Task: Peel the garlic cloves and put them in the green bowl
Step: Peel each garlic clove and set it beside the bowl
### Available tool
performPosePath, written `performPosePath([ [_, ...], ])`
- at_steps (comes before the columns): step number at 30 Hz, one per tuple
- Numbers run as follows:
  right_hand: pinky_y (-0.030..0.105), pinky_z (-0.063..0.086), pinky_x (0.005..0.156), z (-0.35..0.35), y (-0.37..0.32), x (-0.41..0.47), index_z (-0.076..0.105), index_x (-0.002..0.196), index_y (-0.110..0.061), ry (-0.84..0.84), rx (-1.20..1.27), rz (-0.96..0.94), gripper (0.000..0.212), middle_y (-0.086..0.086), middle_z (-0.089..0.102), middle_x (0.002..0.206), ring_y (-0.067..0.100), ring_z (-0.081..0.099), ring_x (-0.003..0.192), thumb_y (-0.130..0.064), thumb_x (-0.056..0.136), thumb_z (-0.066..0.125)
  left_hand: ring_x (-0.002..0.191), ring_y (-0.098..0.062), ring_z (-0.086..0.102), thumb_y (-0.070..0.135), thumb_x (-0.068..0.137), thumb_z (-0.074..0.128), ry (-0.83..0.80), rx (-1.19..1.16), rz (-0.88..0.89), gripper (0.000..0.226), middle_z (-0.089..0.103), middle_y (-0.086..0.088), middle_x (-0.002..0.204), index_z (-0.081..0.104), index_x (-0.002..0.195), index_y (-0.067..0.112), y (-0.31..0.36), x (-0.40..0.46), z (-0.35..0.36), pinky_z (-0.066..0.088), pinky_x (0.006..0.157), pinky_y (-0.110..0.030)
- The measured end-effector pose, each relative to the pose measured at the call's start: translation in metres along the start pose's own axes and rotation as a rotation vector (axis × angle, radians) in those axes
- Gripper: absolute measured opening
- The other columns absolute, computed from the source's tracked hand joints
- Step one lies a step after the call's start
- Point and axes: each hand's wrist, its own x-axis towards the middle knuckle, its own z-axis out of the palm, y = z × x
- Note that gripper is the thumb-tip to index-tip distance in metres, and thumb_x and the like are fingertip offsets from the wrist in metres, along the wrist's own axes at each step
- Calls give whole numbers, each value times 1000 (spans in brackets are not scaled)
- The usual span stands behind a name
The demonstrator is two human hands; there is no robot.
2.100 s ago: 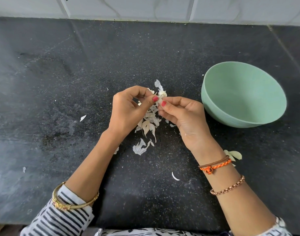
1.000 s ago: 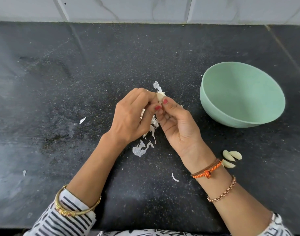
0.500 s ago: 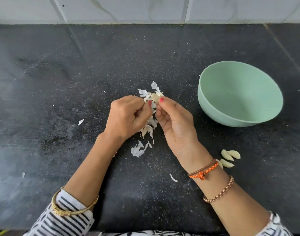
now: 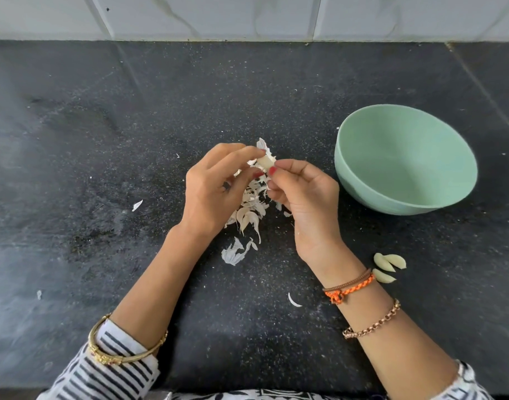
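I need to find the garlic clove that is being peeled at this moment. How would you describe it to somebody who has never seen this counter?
Start at the green bowl on the black counter and look just left of it, where the left hand and right hand meet. The garlic clove is pinched between them above the pile of skins. Unlike the three cloves lying by the right wrist, it is held in the air with skin still attached.

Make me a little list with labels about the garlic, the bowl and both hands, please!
left hand: pinches the garlic clove
right hand: pinches the same clove
peeled cloves: three, on the counter beside the right wrist
green bowl: empty, right of the hands
skins: piled under the hands
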Motion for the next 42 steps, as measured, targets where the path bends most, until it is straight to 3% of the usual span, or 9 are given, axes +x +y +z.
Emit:
performPosePath([
  [6,16,48,55,-4,-1,2,66,79,-8,-69,-191,-111,12,1,64,65,4,58,58,2,84,61,80,-11,58,6,83,65,-1,30,22,10,64,-9,86,70,89,0,-3,1,-2,49,70,-18],
  [10,19,49,60,-10,2,7,69,84,-11,-128,-434,-324,10,-3,66,71,3,60,63,-4,86,62,74,-5,55,11,84,62,-32,-13,-55,13,59,2,82,69,80,0,2,3,-1,45,65,-13],
  [13,22,53,64,-13,5,10,70,89,-12,-150,-539,-445,9,-4,68,77,3,63,68,-6,84,65,65,2,54,23,85,60,-15,-164,-238,11,61,16,77,66,80,16,4,2,-2,40,57,-13],
  [16,16,50,65,-14,6,12,70,89,-9,-155,-557,-474,8,-11,67,77,-1,63,69,-5,85,64,57,3,51,32,85,57,13,-334,-399,8,64,12,75,61,79,27,5,2,-2,38,53,-15],
  [20,19,52,66,-14,6,11,67,93,-9,-181,-490,-461,9,-9,65,78,-2,62,70,-8,84,65,57,1,49,34,84,56,-37,-374,-418,9,64,13,71,59,78,29,6,4,-2,39,49,-20],
  [23,17,50,64,-14,5,12,67,86,-12,-200,-473,-450,5,-10,65,76,-3,61,67,-7,83,67,59,4,51,32,85,55,-74,-419,-430,12,63,20,70,59,77,24,6,3,-2,39,55,-14],
  [30,10,38,52,-14,11,10,58,70,-19,-70,-747,-534,17,-24,53,63,-4,53,57,-7,78,67,56,3,43,30,85,56,-138,-412,-490,19,52,13,59,55,67,26,11,1,3,34,55,-12],
  [35,36,49,49,-12,15,7,60,73,-8,13,-844,-694,5,-7,63,68,14,58,57,-11,76,58,50,6,43,19,86,55,-97,-428,-515,24,55,26,52,51,63,22,20,2,8,31,51,-7],
  [42,37,48,45,-11,17,7,59,73,-6,72,-920,-854,6,3,65,66,24,60,55,-9,79,59,45,-1,34,25,84,54,-8,-534,-650,36,48,15,44,62,50,34,27,3,12,28,44,-15],
])
